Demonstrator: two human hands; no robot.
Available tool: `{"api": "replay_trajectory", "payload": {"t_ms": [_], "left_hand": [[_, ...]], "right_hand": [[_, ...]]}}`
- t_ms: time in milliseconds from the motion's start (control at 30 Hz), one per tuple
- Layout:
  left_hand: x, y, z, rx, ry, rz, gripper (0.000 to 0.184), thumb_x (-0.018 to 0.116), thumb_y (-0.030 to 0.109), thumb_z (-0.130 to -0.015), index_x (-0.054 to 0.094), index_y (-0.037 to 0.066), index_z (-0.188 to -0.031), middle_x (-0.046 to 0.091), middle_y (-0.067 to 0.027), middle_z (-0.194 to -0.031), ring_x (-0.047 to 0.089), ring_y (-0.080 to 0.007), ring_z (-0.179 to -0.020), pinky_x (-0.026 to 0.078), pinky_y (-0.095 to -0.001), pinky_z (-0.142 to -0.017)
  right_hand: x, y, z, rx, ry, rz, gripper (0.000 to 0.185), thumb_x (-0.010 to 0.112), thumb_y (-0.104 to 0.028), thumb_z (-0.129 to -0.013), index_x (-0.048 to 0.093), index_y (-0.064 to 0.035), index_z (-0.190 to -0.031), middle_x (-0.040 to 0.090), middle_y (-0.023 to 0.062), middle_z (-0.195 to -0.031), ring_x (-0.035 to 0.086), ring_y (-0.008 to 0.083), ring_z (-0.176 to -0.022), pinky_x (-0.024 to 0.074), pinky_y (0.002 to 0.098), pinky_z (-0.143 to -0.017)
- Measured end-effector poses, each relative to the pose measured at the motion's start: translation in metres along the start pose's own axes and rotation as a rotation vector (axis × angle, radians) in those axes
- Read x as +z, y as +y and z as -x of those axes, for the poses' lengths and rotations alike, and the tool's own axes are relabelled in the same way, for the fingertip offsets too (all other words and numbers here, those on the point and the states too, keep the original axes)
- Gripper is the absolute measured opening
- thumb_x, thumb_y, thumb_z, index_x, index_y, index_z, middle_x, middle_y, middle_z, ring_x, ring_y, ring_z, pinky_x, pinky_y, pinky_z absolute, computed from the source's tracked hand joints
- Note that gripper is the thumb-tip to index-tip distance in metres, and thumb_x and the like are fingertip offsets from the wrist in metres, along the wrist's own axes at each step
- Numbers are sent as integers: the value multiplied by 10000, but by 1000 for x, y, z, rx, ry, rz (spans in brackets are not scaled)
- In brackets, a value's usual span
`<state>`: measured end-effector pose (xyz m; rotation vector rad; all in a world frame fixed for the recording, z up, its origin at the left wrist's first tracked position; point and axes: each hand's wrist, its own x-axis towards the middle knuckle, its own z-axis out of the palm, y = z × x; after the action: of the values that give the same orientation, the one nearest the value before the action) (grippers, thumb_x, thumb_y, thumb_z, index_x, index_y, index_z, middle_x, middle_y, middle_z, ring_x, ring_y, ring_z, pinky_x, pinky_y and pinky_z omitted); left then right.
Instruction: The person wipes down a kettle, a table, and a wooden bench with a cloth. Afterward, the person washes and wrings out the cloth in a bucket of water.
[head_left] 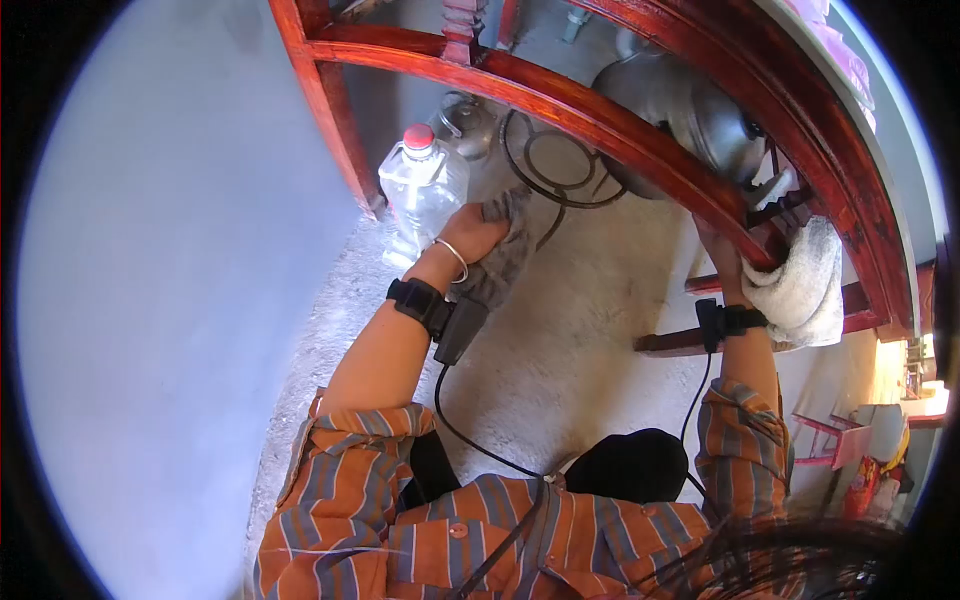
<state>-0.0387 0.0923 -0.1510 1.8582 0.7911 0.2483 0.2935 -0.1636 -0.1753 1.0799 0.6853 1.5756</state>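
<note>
My left hand (pixel 473 235) is closed on a dark grey cloth (pixel 500 262) that hangs over the floor. Just beyond it stands a clear plastic bottle (pixel 420 195) with a red cap, close to my left wrist. My right hand (pixel 715 240) reaches up behind the lower rail of a red wooden frame (pixel 590 105); the rail hides its fingers. Beside my right wrist a pale towel (pixel 805 285) hangs on the frame.
A metal kettle (pixel 467 125), a round metal ring stand (pixel 560 165) and a large metal pot (pixel 690 110) are under the frame. A pale wall (pixel 180 250) runs along the left. At the far right is a pink stool (pixel 835 440).
</note>
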Motion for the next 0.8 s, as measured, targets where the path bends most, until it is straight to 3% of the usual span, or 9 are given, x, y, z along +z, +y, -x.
{"api": "replay_trajectory", "payload": {"t_ms": [67, 133, 267, 433, 567, 633, 667, 733, 800], "left_hand": [[-2, 6, 6, 81, 68, -91, 416, 547, 287, -680, 577, -63, -904, 593, -234, -874, 575, -321, -862, 428, -348, -753], [-3, 7, 7, 41, 49, -114, 409, 533, 264, -693, 563, -58, -944, 596, -216, -882, 569, -285, -860, 423, -343, -763], [-3, -1, 2, 26, 13, -145, 393, 517, 246, -707, 559, -48, -964, 604, -179, -866, 566, -236, -822, 423, -334, -752], [7, 1, 5, 15, -2, -123, 349, 528, 239, -714, 579, -41, -916, 611, -142, -803, 562, -203, -758, 429, -322, -713], [10, -6, 2, -13, 18, -90, 335, 537, 229, -727, 577, -45, -917, 612, -129, -803, 562, -196, -751, 430, -318, -709], [10, -4, 4, 18, 3, -81, 333, 533, 219, -728, 576, -47, -924, 611, -131, -796, 565, -195, -755, 432, -317, -707], [12, -4, 3, 17, -3, -81, 333, 533, 219, -728, 576, -47, -924, 611, -131, -796, 565, -195, -755, 432, -317, -707], [14, -8, -1, 51, 35, -144, 376, 556, 285, -685, 588, -35, -879, 597, -225, -844, 577, -318, -835, 428, -362, -739], [16, -14, -6, 35, 15, -128, 374, 557, 285, -684, 588, -33, -880, 596, -227, -842, 577, -318, -834, 428, -362, -739]], "right_hand": [[-4, 25, -15, 43, 96, -32, 513, 458, -130, -814, 265, -67, -1285, 321, 151, -1265, 335, 276, -1161, 330, 486, -923], [-10, 57, -33, -143, 132, 662, 523, 470, -239, -833, 273, -4, -1256, 264, 176, -1301, 271, 336, -1197, 204, 500, -1012], [2, 53, -43, -191, 182, 736, 512, 502, -268, -808, 311, -73, -1241, 392, 176, -1207, 350, 344, -1136, 278, 516, -957], [11, 72, -99, 598, 417, -1302, 256, 541, -242, -716, 515, -149, -954, 521, 36, -1000, 482, 212, -911, 416, 372, -729], [24, 42, -114, 595, 547, -1140, 205, 531, -259, -745, 509, -179, -932, 543, 32, -844, 480, 232, -868, 393, 418, -772], [9, 44, -114, 603, 76, -1292, 126, 541, -253, -695, 494, -179, -786, 495, -4, -805, 475, 199, -828, 407, 376, -718], [-2, 57, -116, 601, 71, -1291, 126, 541, -253, -695, 494, -179, -786, 495, -4, -805, 475, 199, -828, 407, 376, -718], [-21, 89, -127, 655, 393, -1526, 148, 545, -269, -656, 455, -186, -740, 451, -12, -777, 471, 187, -812, 410, 356, -673], [-30, 95, -137, 626, 375, -1516, 147, 540, -271, -659, 452, -186, -742, 440, -10, -778, 467, 188, -812, 409, 350, -677]]}}
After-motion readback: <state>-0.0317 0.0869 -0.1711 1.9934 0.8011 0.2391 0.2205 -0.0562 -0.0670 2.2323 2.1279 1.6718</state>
